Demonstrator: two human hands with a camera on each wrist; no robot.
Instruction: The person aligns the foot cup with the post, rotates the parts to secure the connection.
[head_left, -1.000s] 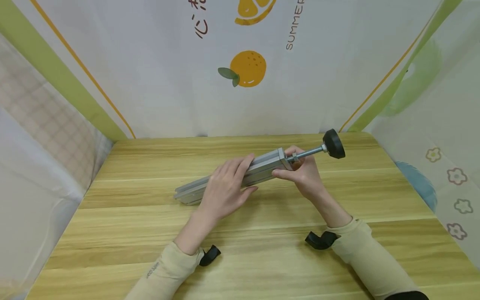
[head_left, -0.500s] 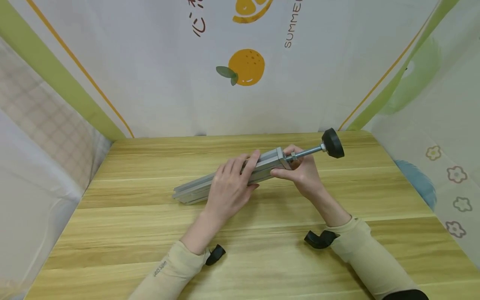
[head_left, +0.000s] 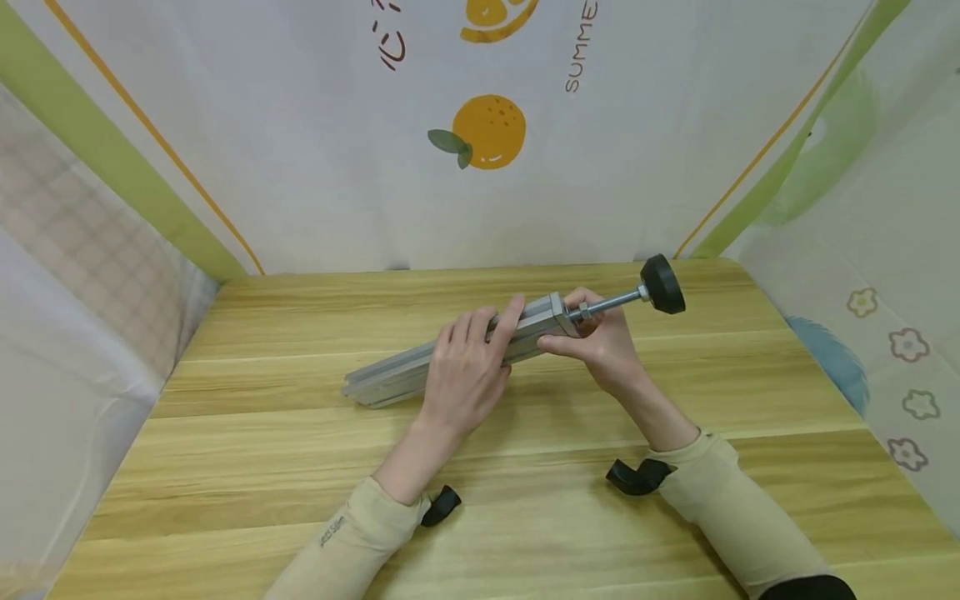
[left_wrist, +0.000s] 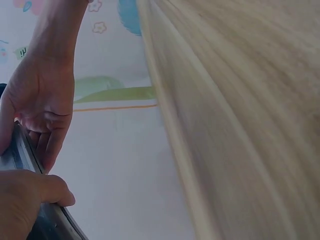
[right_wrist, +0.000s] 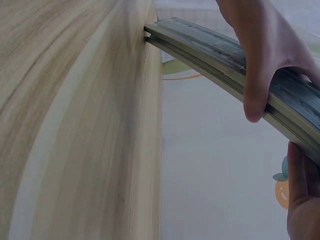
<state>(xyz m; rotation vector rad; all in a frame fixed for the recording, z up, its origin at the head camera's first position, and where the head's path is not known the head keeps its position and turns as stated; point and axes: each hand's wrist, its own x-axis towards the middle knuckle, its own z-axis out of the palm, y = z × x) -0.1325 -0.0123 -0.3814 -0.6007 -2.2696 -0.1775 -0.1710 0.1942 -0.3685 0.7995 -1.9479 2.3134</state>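
Left hand [head_left: 463,367] wrapped over our metal bar [head_left: 392,377] | right hand [head_left: 609,350] gripping its raised end, near black foot [head_left: 663,284] | bar tilted, low end seemingly on table [head_left: 536,525] | we should support both ends evenly

Your two arms reach forward and lean in toward each other. Your left arm [head_left: 341,546] comes from the lower left, and your right arm [head_left: 738,517] comes from the lower right. Sleeves cover your arms, but both wrists are bare. Your left hand [head_left: 465,367] grips with its back facing up, its pointer finger a bit apart. Your right hand [head_left: 609,350] grips too, with its thumb [head_left: 562,345] pointing left. Your hands are near but not touching.
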